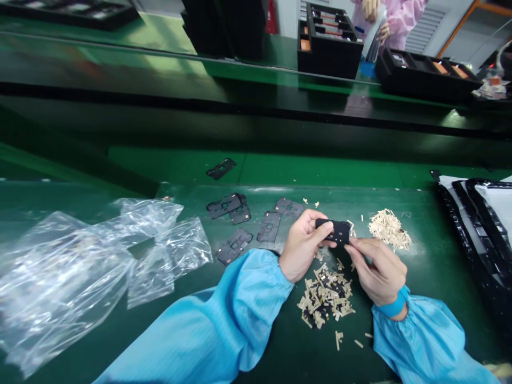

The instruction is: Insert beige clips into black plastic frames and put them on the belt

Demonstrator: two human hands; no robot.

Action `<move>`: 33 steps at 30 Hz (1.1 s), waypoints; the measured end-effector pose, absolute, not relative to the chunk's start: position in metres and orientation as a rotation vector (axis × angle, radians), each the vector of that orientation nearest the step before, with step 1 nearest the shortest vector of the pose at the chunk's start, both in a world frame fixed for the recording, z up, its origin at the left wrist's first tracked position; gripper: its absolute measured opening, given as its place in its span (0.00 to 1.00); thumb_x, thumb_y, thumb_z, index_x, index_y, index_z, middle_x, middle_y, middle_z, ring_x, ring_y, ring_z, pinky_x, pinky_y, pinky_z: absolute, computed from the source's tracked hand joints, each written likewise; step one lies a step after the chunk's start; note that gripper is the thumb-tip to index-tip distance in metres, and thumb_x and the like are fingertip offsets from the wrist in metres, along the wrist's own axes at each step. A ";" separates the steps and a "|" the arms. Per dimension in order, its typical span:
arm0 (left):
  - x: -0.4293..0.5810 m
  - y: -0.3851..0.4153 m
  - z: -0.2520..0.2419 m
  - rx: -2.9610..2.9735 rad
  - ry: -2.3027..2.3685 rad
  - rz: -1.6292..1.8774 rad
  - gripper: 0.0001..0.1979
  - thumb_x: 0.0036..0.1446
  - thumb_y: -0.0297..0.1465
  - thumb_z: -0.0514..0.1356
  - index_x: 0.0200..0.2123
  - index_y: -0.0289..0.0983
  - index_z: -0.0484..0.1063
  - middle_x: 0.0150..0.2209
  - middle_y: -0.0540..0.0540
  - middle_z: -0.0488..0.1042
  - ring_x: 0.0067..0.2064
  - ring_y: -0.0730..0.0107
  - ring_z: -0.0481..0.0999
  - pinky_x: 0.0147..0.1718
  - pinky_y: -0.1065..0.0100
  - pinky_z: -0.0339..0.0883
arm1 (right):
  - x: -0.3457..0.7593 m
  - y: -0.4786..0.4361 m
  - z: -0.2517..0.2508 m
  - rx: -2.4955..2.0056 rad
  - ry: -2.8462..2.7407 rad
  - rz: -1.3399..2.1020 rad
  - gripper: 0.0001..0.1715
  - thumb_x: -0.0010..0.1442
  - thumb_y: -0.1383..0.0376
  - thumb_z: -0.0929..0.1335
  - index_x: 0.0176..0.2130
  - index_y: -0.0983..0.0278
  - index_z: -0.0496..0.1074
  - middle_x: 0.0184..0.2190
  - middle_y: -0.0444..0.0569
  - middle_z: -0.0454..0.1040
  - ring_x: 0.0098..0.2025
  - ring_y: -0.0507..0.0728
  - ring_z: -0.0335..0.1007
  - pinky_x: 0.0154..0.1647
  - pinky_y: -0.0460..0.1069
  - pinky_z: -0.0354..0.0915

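My left hand (306, 240) is closed on a flat black plastic part (339, 232), thumb on its upper face. At that part's right edge, my right hand (376, 266) has its thumb and forefinger pinched together; what sits between them is too small to make out. Pale beige slips (352, 228) show just beyond the fingertips. Below both hands lies a loose heap of beige pieces mixed with black bits (326, 296). Similar black parts (269, 226) are scattered to the left of my left hand, some overlapping.
Crumpled clear plastic bags (68, 266) cover the left of the green table (280, 352). A second beige heap (390, 229) lies at right, near stacked black-edged trays (476, 229). Black boxes (330, 53) stand on the raised shelf, with a pink-sleeved person (404, 21) behind.
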State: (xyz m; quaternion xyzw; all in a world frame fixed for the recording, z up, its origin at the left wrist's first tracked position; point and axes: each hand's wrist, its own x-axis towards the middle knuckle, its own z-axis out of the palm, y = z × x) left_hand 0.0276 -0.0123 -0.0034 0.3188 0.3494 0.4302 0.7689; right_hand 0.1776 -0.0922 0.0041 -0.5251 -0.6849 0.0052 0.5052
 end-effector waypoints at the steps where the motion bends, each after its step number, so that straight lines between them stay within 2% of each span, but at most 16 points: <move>1: 0.027 -0.012 -0.004 0.714 0.770 0.940 0.25 0.47 0.42 0.75 0.37 0.36 0.66 0.27 0.53 0.72 0.27 0.78 0.73 0.24 0.77 0.74 | 0.178 -0.092 0.004 -1.278 -1.623 0.048 0.24 0.59 0.74 0.75 0.53 0.56 0.77 0.36 0.49 0.81 0.33 0.58 0.77 0.33 0.54 0.75; 3: 0.027 -0.011 -0.004 0.783 0.791 0.945 0.24 0.47 0.42 0.74 0.37 0.36 0.67 0.27 0.53 0.72 0.27 0.77 0.74 0.23 0.75 0.74 | 0.179 -0.091 0.003 -1.318 -1.525 0.166 0.22 0.60 0.70 0.75 0.53 0.58 0.75 0.37 0.49 0.79 0.33 0.57 0.74 0.34 0.53 0.74; 6: 0.027 -0.012 -0.004 0.909 0.809 0.937 0.22 0.48 0.40 0.74 0.36 0.36 0.67 0.27 0.53 0.72 0.26 0.75 0.75 0.24 0.73 0.75 | 0.178 -0.087 0.002 -1.392 -1.330 0.468 0.14 0.66 0.63 0.71 0.52 0.60 0.74 0.31 0.46 0.75 0.30 0.54 0.71 0.31 0.50 0.71; 8: 0.027 -0.014 -0.003 0.978 0.819 0.931 0.20 0.49 0.38 0.73 0.36 0.36 0.67 0.28 0.52 0.73 0.27 0.74 0.75 0.25 0.72 0.76 | 0.178 -0.083 0.004 -1.433 -1.217 0.668 0.10 0.68 0.59 0.70 0.44 0.62 0.75 0.25 0.43 0.71 0.25 0.52 0.66 0.25 0.47 0.66; 10: 0.027 -0.016 -0.003 1.019 0.830 0.938 0.18 0.50 0.36 0.72 0.35 0.36 0.68 0.28 0.52 0.73 0.28 0.74 0.76 0.26 0.72 0.76 | 0.179 -0.080 0.006 -1.462 -1.148 0.805 0.15 0.66 0.54 0.70 0.35 0.63 0.73 0.21 0.40 0.68 0.21 0.50 0.61 0.21 0.45 0.61; 12: 0.028 -0.016 -0.003 1.031 0.842 0.941 0.17 0.50 0.35 0.72 0.36 0.36 0.68 0.28 0.52 0.73 0.27 0.74 0.76 0.25 0.72 0.76 | 0.179 -0.078 0.008 -1.474 -1.117 0.882 0.19 0.65 0.51 0.70 0.31 0.63 0.72 0.19 0.40 0.66 0.20 0.50 0.59 0.20 0.45 0.59; 18: 0.027 -0.011 -0.003 0.981 0.837 0.929 0.18 0.49 0.36 0.72 0.36 0.36 0.67 0.28 0.53 0.72 0.26 0.73 0.76 0.23 0.72 0.75 | 0.180 -0.077 0.014 -1.458 -1.135 0.962 0.17 0.63 0.51 0.71 0.39 0.63 0.74 0.23 0.41 0.69 0.22 0.50 0.62 0.21 0.44 0.60; 22: 0.026 -0.006 -0.001 1.050 0.758 0.879 0.15 0.53 0.36 0.70 0.38 0.35 0.70 0.29 0.50 0.75 0.29 0.72 0.77 0.26 0.72 0.73 | 0.191 -0.077 0.021 -1.473 -1.197 1.225 0.19 0.63 0.51 0.72 0.32 0.62 0.69 0.18 0.37 0.64 0.17 0.47 0.55 0.17 0.43 0.54; 24: 0.025 -0.002 -0.002 1.012 0.774 0.978 0.15 0.57 0.39 0.67 0.41 0.35 0.70 0.31 0.47 0.76 0.32 0.71 0.77 0.28 0.72 0.74 | 0.198 -0.076 0.024 -1.456 -1.217 1.489 0.19 0.61 0.52 0.73 0.30 0.62 0.68 0.15 0.35 0.62 0.15 0.46 0.52 0.15 0.43 0.49; 26: 0.026 0.002 -0.003 0.929 0.815 1.097 0.16 0.60 0.42 0.63 0.41 0.36 0.70 0.32 0.46 0.75 0.33 0.70 0.77 0.28 0.71 0.75 | 0.204 -0.074 0.025 -1.428 -1.133 1.552 0.18 0.61 0.53 0.73 0.31 0.63 0.70 0.15 0.35 0.62 0.14 0.46 0.50 0.14 0.42 0.48; 28: 0.027 0.004 -0.005 0.885 0.828 1.155 0.16 0.62 0.45 0.62 0.40 0.36 0.70 0.32 0.47 0.74 0.34 0.70 0.76 0.27 0.71 0.75 | 0.205 -0.072 0.024 -1.369 -0.984 1.367 0.16 0.62 0.52 0.73 0.40 0.62 0.73 0.22 0.41 0.74 0.16 0.48 0.60 0.15 0.43 0.56; 30: 0.027 0.005 -0.006 0.892 0.812 1.163 0.17 0.62 0.45 0.61 0.39 0.36 0.70 0.32 0.46 0.73 0.34 0.70 0.75 0.27 0.71 0.75 | 0.203 -0.071 0.022 -1.361 -0.934 1.259 0.21 0.63 0.51 0.72 0.49 0.61 0.73 0.33 0.49 0.80 0.20 0.50 0.68 0.18 0.45 0.63; 31: 0.028 0.005 -0.006 0.904 0.804 1.161 0.16 0.63 0.45 0.61 0.39 0.36 0.70 0.32 0.46 0.74 0.34 0.70 0.75 0.27 0.71 0.75 | 0.201 -0.072 0.021 -1.388 -0.968 1.267 0.22 0.64 0.51 0.71 0.50 0.62 0.73 0.35 0.51 0.81 0.21 0.51 0.70 0.18 0.46 0.64; 33: 0.028 0.004 -0.007 0.924 0.799 1.153 0.16 0.63 0.45 0.60 0.39 0.36 0.71 0.32 0.46 0.74 0.34 0.71 0.75 0.27 0.72 0.74 | 0.198 -0.074 0.018 -1.473 -1.122 1.338 0.19 0.65 0.52 0.71 0.47 0.64 0.75 0.30 0.49 0.80 0.18 0.50 0.69 0.17 0.45 0.63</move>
